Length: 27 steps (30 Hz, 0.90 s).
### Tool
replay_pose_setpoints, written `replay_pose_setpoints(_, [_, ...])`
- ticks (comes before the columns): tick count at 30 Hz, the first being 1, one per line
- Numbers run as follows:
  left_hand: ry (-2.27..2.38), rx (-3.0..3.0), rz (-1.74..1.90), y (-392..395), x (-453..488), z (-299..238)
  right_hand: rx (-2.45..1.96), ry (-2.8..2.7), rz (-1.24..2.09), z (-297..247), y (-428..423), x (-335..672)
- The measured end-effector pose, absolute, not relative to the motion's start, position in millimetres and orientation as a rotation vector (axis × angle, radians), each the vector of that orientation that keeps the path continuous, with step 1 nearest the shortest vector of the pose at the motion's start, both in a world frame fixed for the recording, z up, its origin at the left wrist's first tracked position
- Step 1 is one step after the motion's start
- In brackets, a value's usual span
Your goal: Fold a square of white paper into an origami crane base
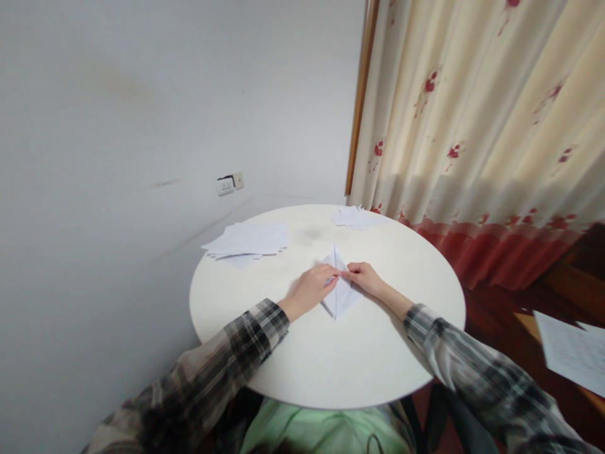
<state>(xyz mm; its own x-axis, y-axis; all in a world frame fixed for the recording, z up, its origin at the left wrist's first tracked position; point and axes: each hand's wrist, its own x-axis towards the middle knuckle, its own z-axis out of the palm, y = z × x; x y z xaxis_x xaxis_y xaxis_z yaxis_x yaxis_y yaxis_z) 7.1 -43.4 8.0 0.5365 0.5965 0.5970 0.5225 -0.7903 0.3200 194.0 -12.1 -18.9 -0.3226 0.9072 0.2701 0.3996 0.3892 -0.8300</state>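
A white paper [339, 296] folded into a pointed kite shape lies on the round white table [326, 366], with its tips pointing away from me and toward me. My left hand [312, 287] rests on its left side with the fingers pinched at the middle crease. My right hand [365, 278] meets it from the right, fingers also pinched on the paper's middle. Both fingertips touch near the centre fold. Plaid sleeves cover both forearms.
A loose stack of white sheets [248, 243] lies at the table's far left. A smaller pile of folded paper [355, 217] sits at the far edge by the flowered curtain [477, 139]. A grey wall with a socket [229, 183] stands left. Printed sheets [574, 350] lie at right.
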Motion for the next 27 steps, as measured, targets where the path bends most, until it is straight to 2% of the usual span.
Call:
replay_pose_setpoints(2, [1.165,2.479,1.432,-37.9,7.3,14.5,-1.108,-1.914,0.842,-17.6,-16.2,192.6])
replay_pose_setpoints(4, [1.275,2.252,1.584,-28.9,7.5,17.4,-1.081,-1.943,0.818,-16.8,-20.2,190.8])
replay_pose_setpoints(11, [1.064,1.807,1.019,-8.4,6.6,15.1,-1.028,-1.997,0.796,-15.8,-31.9,182.5])
replay_pose_setpoints(20, [1.077,1.491,1.018,-21.4,8.2,25.5,-0.98,-1.96,0.998,-15.5,-37.1,180.1])
replay_pose_setpoints(27, [0.997,1.381,1.055,-28.5,13.4,31.4,-0.982,-1.989,0.926,-14.4,-37.9,178.7])
